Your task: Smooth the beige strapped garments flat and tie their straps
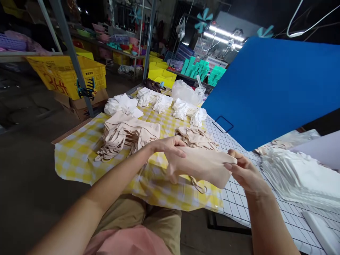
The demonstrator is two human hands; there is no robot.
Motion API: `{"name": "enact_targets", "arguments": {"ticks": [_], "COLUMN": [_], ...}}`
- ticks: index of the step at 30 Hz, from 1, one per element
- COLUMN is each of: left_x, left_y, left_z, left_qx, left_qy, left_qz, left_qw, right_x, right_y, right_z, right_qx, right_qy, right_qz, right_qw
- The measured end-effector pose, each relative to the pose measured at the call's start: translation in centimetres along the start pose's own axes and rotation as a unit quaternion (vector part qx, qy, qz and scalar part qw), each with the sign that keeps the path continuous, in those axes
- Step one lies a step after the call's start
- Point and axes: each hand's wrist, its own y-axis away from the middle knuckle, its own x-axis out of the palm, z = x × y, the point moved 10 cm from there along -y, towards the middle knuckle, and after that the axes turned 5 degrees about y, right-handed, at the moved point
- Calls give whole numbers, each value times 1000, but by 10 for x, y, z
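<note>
A beige garment piece with thin straps (pixel 205 164) is stretched between my hands above the table's front part. My left hand (pixel 168 146) grips its left end, with the thumb along the top edge; some of its fingers are hidden by the cloth. At the right end, my right hand (pixel 240 168) pinches the upper corner between thumb and fingers. A strap loop (pixel 199 186) hangs below the cloth. Left of my left hand lies a thick stack of beige strapped garments (pixel 130 131). Just behind the held piece is a looser beige pile (pixel 196 137).
Folded white garments (pixel 123 105) and a clear plastic bag (pixel 186 92) lie farther back on the yellow checked cloth (pixel 77 156). A blue board (pixel 278 88) leans at the right, near a white stack (pixel 305 173). A metal post (pixel 71 53) and yellow crate (pixel 58 72) stand left.
</note>
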Motion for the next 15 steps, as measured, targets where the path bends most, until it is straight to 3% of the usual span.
{"name": "enact_targets", "arguments": {"ticks": [4,9,15], "left_x": [-15,-29,-52], "left_y": [9,15,27], "left_z": [-33,-45,-52], "left_qx": [38,23,8], "left_qy": [-9,-93,-136], "left_qz": [-28,-34,-34], "left_qw": [999,995,990], "right_x": [-10,4,42], "right_y": [2,-4,-2], "right_z": [-1,-19,-19], "right_qx": [-23,-8,-117], "right_qy": [16,107,302], "right_qz": [-7,50,145], "right_qw": [1000,993,935]}}
